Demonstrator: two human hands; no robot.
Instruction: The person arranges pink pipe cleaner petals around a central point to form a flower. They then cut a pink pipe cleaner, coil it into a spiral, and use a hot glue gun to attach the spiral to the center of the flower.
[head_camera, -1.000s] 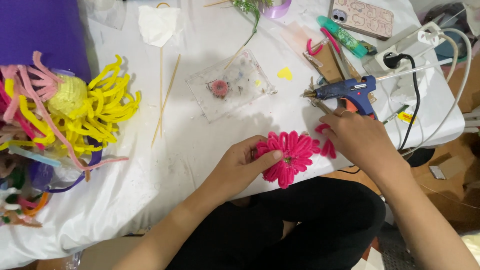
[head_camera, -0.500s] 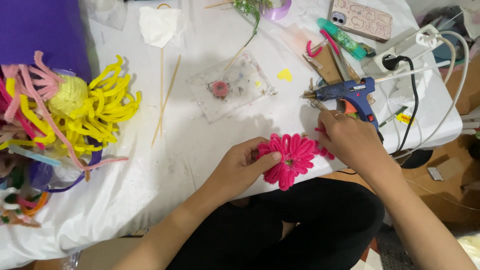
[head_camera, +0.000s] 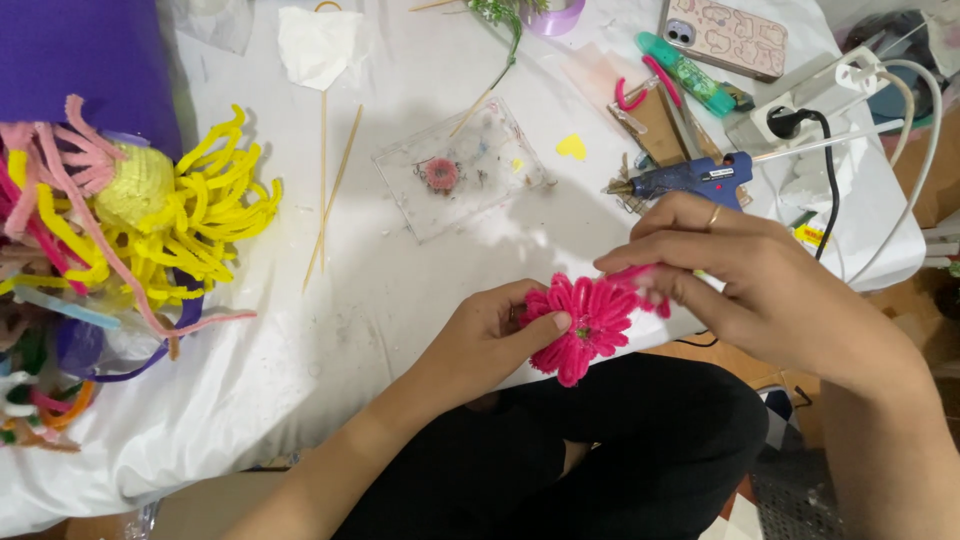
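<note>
So the right hand (head_camera: 760, 290) has come off the blue glue gun (head_camera: 690, 178) it was next to a second ago and now pinches a pink petal at the edge of the pink flower (head_camera: 585, 322), fingers closed on it. The left hand (head_camera: 490, 335) grips the flower from the other side, thumb on top, just over the bench (head_camera: 400, 290) edge. Looks like shaping, not gluing. The clear tray (head_camera: 462, 170) holds one small pink bit.

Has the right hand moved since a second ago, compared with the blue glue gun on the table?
Yes. The right hand has come off the blue glue gun and moved toward the person, to the pink flower.
</note>
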